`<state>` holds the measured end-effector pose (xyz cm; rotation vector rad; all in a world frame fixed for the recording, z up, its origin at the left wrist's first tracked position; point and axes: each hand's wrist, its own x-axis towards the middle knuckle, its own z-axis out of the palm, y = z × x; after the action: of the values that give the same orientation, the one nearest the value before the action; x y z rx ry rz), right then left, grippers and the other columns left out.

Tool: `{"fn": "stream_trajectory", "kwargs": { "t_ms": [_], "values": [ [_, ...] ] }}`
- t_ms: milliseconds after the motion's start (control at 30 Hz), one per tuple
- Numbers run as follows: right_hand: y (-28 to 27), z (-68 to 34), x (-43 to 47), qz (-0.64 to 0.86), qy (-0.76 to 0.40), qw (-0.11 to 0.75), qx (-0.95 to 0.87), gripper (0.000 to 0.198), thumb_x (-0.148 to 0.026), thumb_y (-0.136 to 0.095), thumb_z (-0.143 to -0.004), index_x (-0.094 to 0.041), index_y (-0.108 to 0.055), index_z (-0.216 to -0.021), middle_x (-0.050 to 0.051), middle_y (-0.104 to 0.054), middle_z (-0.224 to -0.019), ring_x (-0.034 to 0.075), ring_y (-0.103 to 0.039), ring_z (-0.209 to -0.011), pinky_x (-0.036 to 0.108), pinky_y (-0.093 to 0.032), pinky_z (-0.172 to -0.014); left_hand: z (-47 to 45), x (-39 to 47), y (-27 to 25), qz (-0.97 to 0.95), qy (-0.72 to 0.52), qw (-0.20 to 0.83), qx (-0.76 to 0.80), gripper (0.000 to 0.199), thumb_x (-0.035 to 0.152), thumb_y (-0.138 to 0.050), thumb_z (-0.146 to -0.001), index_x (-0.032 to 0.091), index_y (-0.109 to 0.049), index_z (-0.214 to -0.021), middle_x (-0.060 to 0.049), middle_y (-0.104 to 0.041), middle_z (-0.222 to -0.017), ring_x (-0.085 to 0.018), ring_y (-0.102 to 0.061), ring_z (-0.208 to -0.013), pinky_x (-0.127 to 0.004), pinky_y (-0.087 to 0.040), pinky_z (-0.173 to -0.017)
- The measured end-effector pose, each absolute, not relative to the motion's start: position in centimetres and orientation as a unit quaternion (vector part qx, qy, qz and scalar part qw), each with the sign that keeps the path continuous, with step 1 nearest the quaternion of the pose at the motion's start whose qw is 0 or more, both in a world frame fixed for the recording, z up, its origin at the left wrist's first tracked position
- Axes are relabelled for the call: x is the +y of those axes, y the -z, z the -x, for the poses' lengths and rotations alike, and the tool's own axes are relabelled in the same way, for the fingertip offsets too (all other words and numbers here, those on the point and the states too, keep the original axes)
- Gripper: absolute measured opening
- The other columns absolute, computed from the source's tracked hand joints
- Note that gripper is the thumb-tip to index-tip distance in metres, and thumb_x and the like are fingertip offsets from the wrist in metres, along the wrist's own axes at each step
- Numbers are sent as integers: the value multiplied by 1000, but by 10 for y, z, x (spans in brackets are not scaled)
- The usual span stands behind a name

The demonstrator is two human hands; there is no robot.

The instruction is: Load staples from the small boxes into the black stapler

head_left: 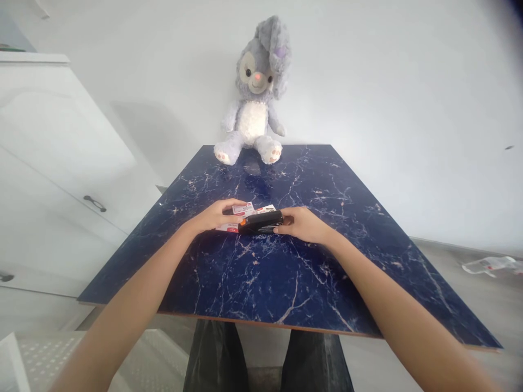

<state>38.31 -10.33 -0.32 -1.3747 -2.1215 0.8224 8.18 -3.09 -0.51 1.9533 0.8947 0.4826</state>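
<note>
A black stapler [263,220] with an orange tip lies across the middle of the table, over and beside several small red-and-white boxes [227,228]. From the right, my right hand [304,224] grips the stapler's end, thumb at the near side and fingers at the far side. My left hand [216,215] is curled at the other end, its thumb against the orange tip. The left index finger reaches behind another small box [244,208]. Part of the boxes is hidden under the stapler and the fingers.
The blue marbled table [265,288] carries a grey plush rabbit [254,98] at its far edge, against the white wall. White cabinets [53,158] stand on the left. A clear plastic item [490,265] lies on the floor to the right, and a white perforated surface [151,359] is low at left.
</note>
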Motion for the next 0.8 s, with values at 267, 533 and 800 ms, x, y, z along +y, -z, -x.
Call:
{"fn": "stream_trajectory", "kwargs": {
  "t_ms": [267,533,800],
  "values": [
    [8,-390,-100,503,-304,247,-771,14,-35,-74,-77,-22,-70,-81,-1,-72,-78,17,-66,-70,27,-48,-64,-81,-28,8,-792,-206,459,347,61,42,-76,-79,26,-59,-135,-9,-57,-144,-31,-54,-130,-50,-41,-110],
    [8,-392,-99,508,-303,236,-771,18,-40,-74,-77,-22,-69,-80,-3,-71,-75,15,-64,-68,27,-47,-64,-82,-29,5,-792,-201,459,348,60,42,-76,-79,25,-60,-134,-9,-55,-146,-32,-51,-134,-52,-39,-113],
    [4,-395,-100,494,-306,235,-779,12,-34,-73,-78,-23,-70,-84,-2,-72,-79,16,-66,-71,26,-48,-65,-82,-33,2,-786,-196,468,352,59,42,-75,-81,27,-59,-135,-8,-54,-146,-31,-52,-133,-51,-42,-110]
  ]
}}
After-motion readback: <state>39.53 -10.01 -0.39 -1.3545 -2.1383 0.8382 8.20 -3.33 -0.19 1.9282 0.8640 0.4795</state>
